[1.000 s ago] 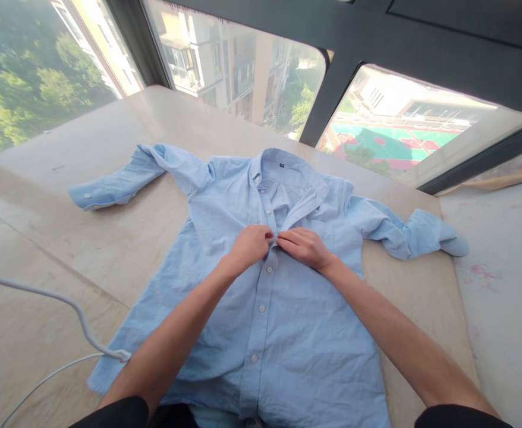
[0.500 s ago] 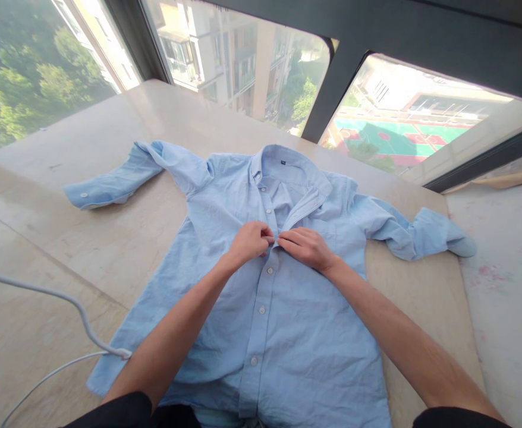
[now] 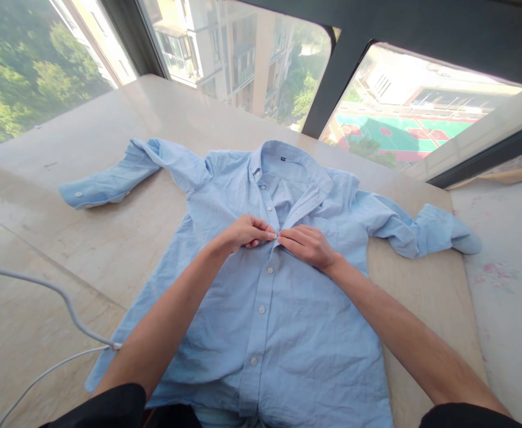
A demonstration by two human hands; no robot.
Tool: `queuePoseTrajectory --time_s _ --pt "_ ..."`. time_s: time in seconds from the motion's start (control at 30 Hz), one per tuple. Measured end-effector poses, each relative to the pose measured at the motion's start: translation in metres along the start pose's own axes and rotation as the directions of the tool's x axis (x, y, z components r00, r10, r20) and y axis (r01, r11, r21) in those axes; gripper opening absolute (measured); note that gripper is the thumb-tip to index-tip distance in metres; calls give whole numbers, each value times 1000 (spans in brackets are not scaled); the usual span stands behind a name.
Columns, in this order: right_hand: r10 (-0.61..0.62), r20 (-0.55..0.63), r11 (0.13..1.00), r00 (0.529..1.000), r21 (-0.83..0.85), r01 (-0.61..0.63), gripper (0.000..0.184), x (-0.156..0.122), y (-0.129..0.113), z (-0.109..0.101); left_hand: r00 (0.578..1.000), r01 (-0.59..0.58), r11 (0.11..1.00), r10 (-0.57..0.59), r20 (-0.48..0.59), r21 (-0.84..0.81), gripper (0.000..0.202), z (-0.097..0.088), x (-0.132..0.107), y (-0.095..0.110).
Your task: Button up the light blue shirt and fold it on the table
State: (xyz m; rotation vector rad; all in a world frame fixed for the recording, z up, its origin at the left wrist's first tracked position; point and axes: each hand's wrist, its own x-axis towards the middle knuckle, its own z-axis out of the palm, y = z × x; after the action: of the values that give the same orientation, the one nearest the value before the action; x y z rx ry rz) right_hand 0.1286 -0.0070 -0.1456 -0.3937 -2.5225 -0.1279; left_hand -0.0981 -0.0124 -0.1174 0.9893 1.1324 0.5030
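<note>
The shirt [image 3: 318, 321] lies front up on the sill [image 3: 42, 238], collar [image 3: 299, 159] open. The left hand [image 3: 250, 232] and right hand [image 3: 309, 245] pinch its placket [image 3: 258, 333], fingertips close together.

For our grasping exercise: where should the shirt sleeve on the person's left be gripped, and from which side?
Probably the cuff, pinched from the left: the sleeve stretches out that way, its end lying uncovered on the pale surface.
</note>
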Motion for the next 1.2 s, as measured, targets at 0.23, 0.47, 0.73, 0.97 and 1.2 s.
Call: queuePoseTrajectory --time_s 0.23,0.47,0.73,0.97,1.2 --pt "21 36 998 999 55 -23 20 0 3 -3 1000 21 1000 -21 0 3 19 0 1 1" --pt "10 35 1000 999 26 -11 22 -1 3 -2 1000 5 1000 -5 27 -6 19 -3 4 -2" --pt "4 -6 1000 1000 -2 -4 20 1 2 -1 1000 1 1000 -1 -11 1 19 -1 4 -3" --pt "2 -28 1000 1000 -19 -2 18 2 2 0 1000 -16 1000 16 8 4 22 -2 2 -2" --pt "-18 -70 1000 997 -20 17 16 2 2 2 999 -36 998 37 -13 59 21 -1 0 -3"
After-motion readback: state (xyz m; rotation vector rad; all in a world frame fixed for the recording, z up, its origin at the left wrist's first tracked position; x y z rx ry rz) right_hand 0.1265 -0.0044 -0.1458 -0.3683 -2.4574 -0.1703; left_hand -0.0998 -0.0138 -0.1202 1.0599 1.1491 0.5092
